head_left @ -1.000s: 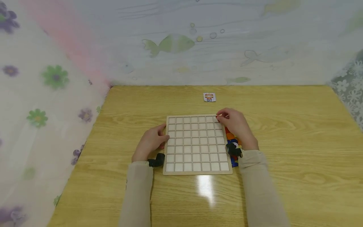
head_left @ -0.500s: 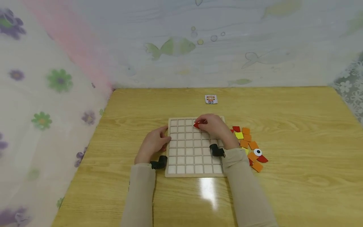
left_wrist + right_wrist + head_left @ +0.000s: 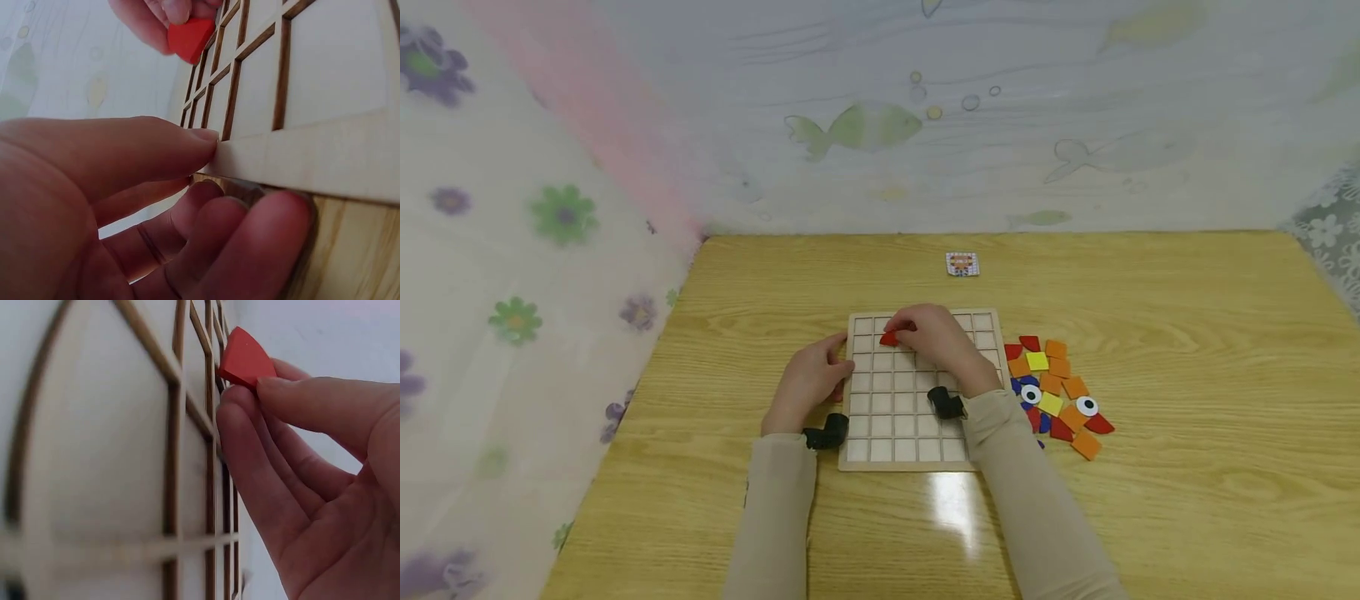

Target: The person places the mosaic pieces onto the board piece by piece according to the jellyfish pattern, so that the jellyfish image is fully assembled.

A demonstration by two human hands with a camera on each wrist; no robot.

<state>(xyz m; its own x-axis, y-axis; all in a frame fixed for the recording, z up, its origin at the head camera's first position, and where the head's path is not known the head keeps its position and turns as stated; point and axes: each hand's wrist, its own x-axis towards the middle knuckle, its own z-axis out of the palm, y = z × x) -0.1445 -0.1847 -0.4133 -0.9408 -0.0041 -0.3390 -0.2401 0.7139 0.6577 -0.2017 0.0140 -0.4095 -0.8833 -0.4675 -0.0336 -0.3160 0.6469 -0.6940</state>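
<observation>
Wooden grid board [image 3: 925,392], one, lying flat on the worktop [image 3: 1150,500]; shallow square cells in rows, those in view unfilled. Red piece [image 3: 889,337], one, with a curved edge, pinched between thumb and fingertips of the right hand [image 3: 936,337] and held over the second row from the far edge, left of the board's middle; the wrist views show it tilted, just above or at the ribs, whether it touches them cannot be told. Left hand [image 3: 808,383], one, at the board's left edge: the thumb tip presses the side of the frame and the other fingers curl loosely on the worktop below it, gripping nothing. Loose pieces [image 3: 1056,387], one heap, on the worktop just right of the board: about seven orange, two yellow, about four red, a few blue half hidden, and two white discs with black centres; several touch or overlap, so the counts are approximate. Small printed card [image 3: 962,264], one, beyond the board near the far edge of the worktop, well apart from the hands. Beige sleeves, two, each with a black wrist mount.
</observation>
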